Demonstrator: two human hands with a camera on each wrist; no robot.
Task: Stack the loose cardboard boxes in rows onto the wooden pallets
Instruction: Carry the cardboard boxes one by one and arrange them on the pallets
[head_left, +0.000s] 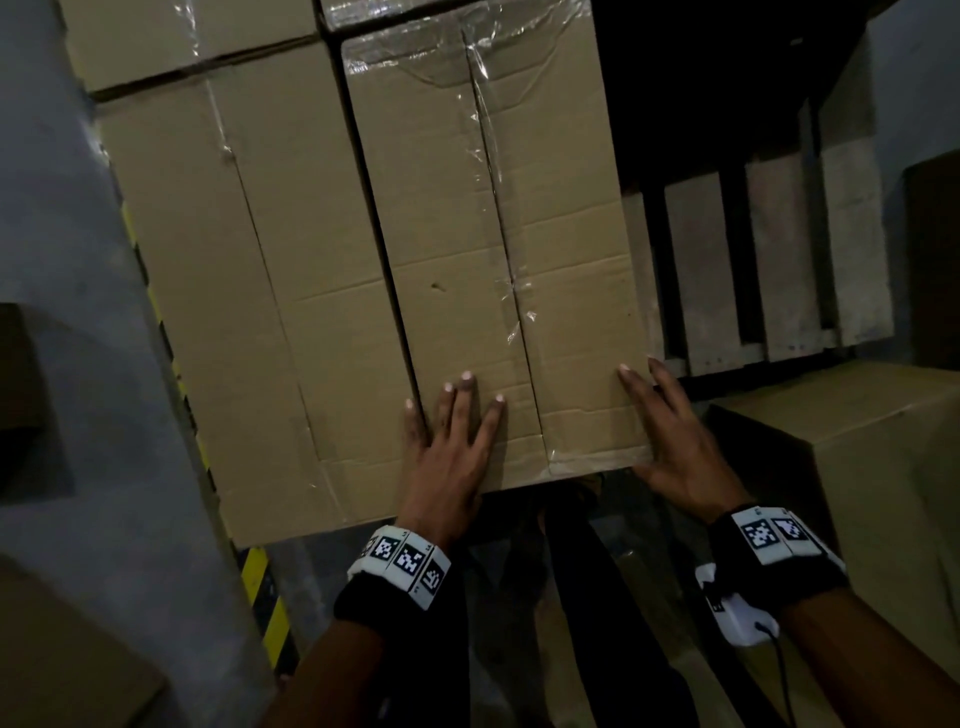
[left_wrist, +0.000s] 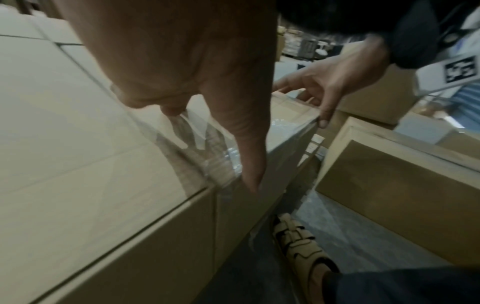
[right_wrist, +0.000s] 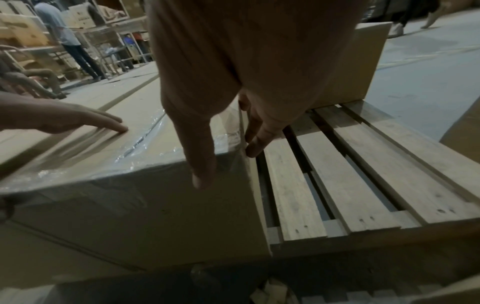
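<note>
A long taped cardboard box (head_left: 493, 260) lies on the wooden pallet (head_left: 779, 260), tight against a second long box (head_left: 249, 312) on its left. My left hand (head_left: 452, 421) presses flat on the top of the taped box near its near-left corner, fingers straight. My right hand (head_left: 670, 436) is at the near-right corner. In the right wrist view its thumb (right_wrist: 202, 164) hangs over the near edge, and its fingers (right_wrist: 257, 133) lie along the box's right side, above the bare pallet slats (right_wrist: 350, 174). Neither hand grips the box.
A loose box (head_left: 857, 441) stands on the floor right of me, and another (head_left: 67, 665) at lower left. More boxes (head_left: 197, 36) sit at the pallet's far end. Yellow-black floor tape (head_left: 260, 597) runs along the left. My beige shoe (left_wrist: 298, 242) stands by the pallet. Other people (right_wrist: 64, 41) work far off.
</note>
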